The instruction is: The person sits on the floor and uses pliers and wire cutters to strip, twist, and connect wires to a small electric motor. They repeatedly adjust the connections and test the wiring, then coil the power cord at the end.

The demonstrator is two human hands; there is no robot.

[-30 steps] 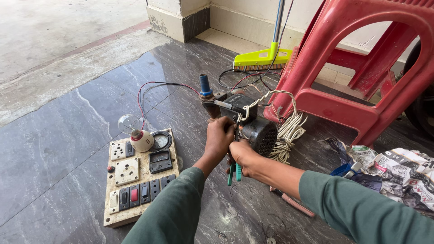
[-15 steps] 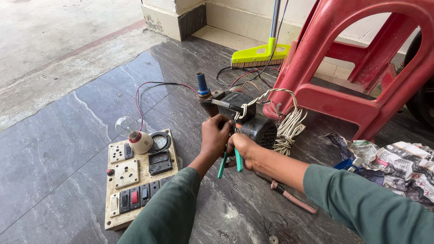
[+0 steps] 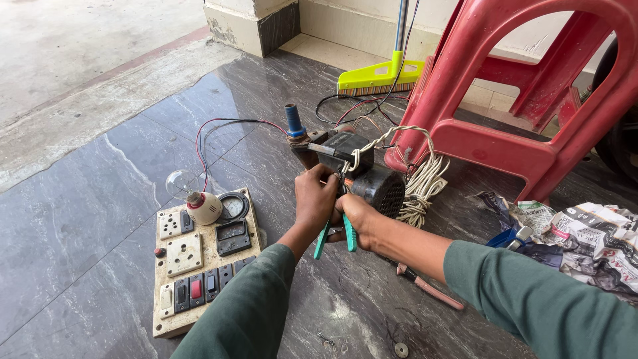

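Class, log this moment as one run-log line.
left hand: on motor | right hand: holds pliers | switchboard: floor, left

Glossy dark stone floor, red plastic chair, matt black motor, crumpled newspaper

My left hand and right hand are covering the pliers' jaws, so I am not seeing what they grip on the pump motor. The picture's edge is cutting off the red chair and newspaper.
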